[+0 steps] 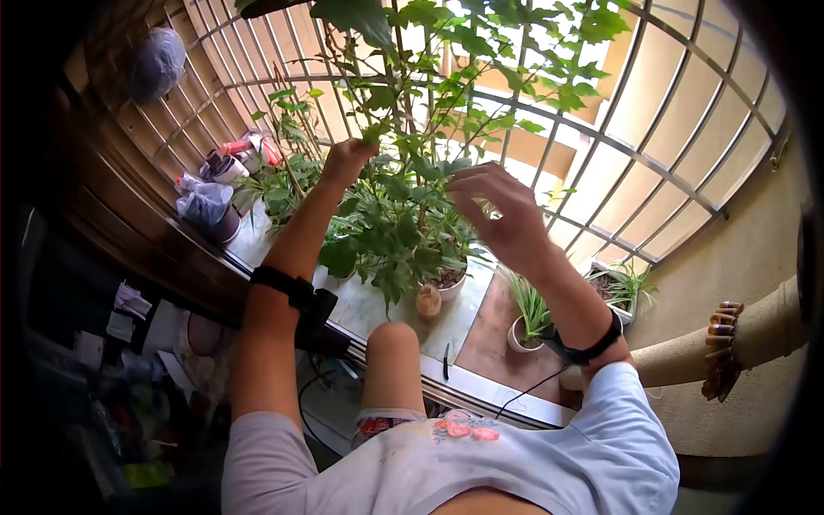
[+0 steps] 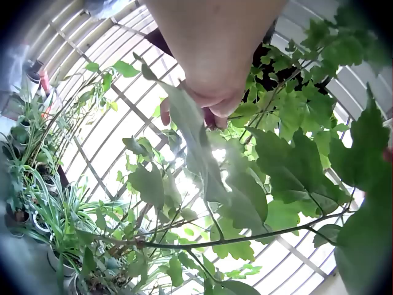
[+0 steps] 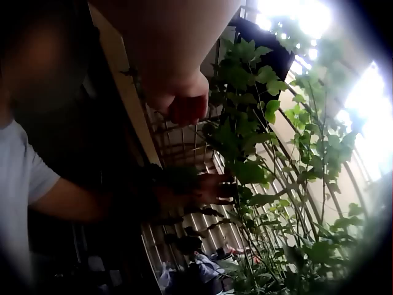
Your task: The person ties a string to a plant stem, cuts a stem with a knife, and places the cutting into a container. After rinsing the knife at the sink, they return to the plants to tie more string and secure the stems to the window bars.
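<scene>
A tall leafy plant point(image 1: 399, 184) grows from a white pot point(image 1: 451, 287) by the metal bars. The left hand point(image 1: 348, 161) is at its left side, fingers curled and pinching a green leaf point(image 1: 372, 136). In the left wrist view the left hand point(image 2: 212, 101) is above the foliage, its fingertips partly hidden by a large pale leaf point(image 2: 191, 132). To the right of the stems, the right hand point(image 1: 502, 215) is raised with bent, spread fingers near the leaves; nothing shows in its grasp. The right wrist view shows the right hand point(image 3: 181, 101) beside the foliage point(image 3: 245, 135).
Metal bars point(image 1: 635, 154) curve behind the plants. Small potted plants point(image 1: 530, 316) stand on the ledge at right, with bagged items point(image 1: 204, 202) at left. A brown bottle-like object point(image 1: 428, 300) stands beside the white pot, and a dark tool point(image 1: 445, 362) lies on the ledge edge.
</scene>
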A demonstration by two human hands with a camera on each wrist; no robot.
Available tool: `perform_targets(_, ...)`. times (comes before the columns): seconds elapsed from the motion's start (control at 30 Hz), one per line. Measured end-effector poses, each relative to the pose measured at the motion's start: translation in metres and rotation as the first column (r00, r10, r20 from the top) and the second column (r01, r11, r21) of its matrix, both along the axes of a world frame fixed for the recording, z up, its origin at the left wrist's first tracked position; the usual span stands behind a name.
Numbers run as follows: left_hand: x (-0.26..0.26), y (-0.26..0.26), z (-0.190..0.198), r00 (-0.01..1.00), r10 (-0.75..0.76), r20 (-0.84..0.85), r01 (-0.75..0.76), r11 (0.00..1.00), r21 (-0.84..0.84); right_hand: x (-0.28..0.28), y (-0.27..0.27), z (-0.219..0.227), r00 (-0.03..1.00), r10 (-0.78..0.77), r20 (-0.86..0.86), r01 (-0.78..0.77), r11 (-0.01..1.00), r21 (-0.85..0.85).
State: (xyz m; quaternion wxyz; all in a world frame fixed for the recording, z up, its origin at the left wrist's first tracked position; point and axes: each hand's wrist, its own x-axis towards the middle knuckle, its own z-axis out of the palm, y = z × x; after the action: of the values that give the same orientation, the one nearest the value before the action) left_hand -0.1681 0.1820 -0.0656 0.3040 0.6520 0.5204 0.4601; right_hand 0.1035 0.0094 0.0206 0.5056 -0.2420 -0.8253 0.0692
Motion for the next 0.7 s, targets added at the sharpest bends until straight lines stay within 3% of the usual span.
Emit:
perform_targets(0.03, 0.001, -0.004, 0.001, 0.998, 0.040, -0.040, -0.039, 0.999, 0.021, -0.016, 0.008, -0.002, 0.987, 0.010, 0.160, 0.001, 0.998, -0.069)
perform_targets(0.07, -0.001, -0.006, -0.002, 0.998, 0.058, -0.028, -0.058, 0.998, 0.012, -0.031, 0.019, 0.000, 0.948, -0.039, 0.316, -0.014, 0.987, 0.162)
perform_targets(0.13, -0.002, -0.017, 0.002, 0.995, 0.088, -0.053, -0.088, 0.996, 0.005, -0.053, 0.068, -0.021, 0.842, -0.087, 0.533, -0.043, 0.973, 0.226)
perform_targets(0.17, -0.002, -0.022, 0.003, 0.993, 0.102, -0.065, -0.102, 0.995, 0.003, -0.069, 0.077, -0.010, 0.675, -0.079, 0.734, 0.103, 0.995, 0.011)
perform_targets(0.2, -0.004, -0.021, -0.004, 0.998, 0.066, 0.015, -0.067, 0.997, 0.036, -0.083, 0.084, 0.001, 0.474, 0.000, 0.881, 0.293, 0.943, -0.157)
perform_targets(0.3, -0.005, -0.040, 0.004, 0.998, 0.050, 0.044, -0.049, 0.998, -0.029, -0.103, 0.138, -0.037, 0.551, 0.066, 0.832, 0.191, 0.961, -0.202)
perform_targets(0.4, -0.010, -0.048, 0.002, 0.996, 0.076, 0.043, -0.076, 0.997, -0.004, -0.115, 0.158, -0.049, 0.403, 0.115, 0.908, 0.381, 0.881, -0.281)
perform_targets(0.5, -0.015, -0.059, 0.009, 0.996, 0.083, 0.045, -0.082, 0.996, -0.025, -0.087, 0.129, -0.041, 0.725, 0.076, 0.685, 0.213, 0.920, -0.328)
perform_targets(0.53, -0.019, -0.056, 0.002, 0.995, 0.073, 0.068, -0.073, 0.997, -0.004, -0.079, 0.127, -0.046, 0.736, -0.067, 0.674, 0.173, 0.981, -0.091)
perform_targets(0.63, -0.015, -0.053, -0.001, 0.996, 0.064, 0.062, -0.065, 0.998, 0.019, -0.063, 0.091, -0.019, 0.567, -0.151, 0.809, 0.346, 0.936, -0.068)
perform_targets(0.67, -0.012, -0.053, 0.001, 0.997, 0.067, 0.045, -0.068, 0.997, 0.021, -0.052, 0.072, -0.010, 0.624, -0.173, 0.762, 0.338, 0.939, -0.064)
perform_targets(0.7, -0.012, -0.052, 0.002, 0.997, 0.070, 0.029, -0.071, 0.997, 0.022, -0.043, 0.066, -0.007, 0.602, -0.196, 0.774, 0.330, 0.944, -0.018)
